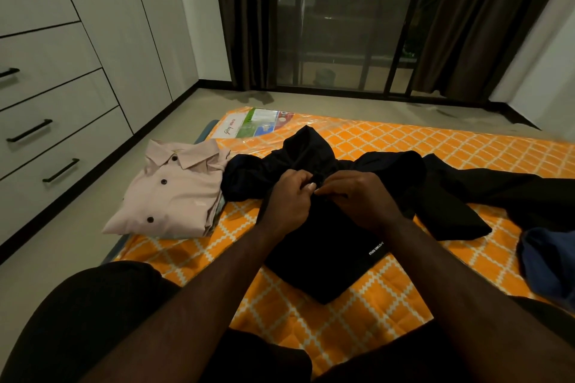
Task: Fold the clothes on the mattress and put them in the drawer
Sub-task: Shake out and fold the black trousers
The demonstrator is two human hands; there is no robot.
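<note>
Pinching the black shirt (326,246), left hand (291,196) and right hand (357,197) fingers held cloth; pink shirt (174,193) lay folded, drawers (62,140) shut.

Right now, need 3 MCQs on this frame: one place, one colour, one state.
1. Where does the folded pink shirt lie relative to the black garment?
A. On top of it
B. To its left, on the mattress
C. On the floor

2. What colour is the mattress cover?
A. Plain grey
B. Green stripes
C. Orange with a white lattice

3. What state are the drawers in view in?
A. All shut
B. One pulled open
C. Fronts removed

Key:
1 B: the shirt sits near the mattress's left edge, beside the garment.
2 C: orange cloth crossed by pale diamond lines shows all round the clothes.
3 A: every drawer front sits flush with its neighbours.
</note>
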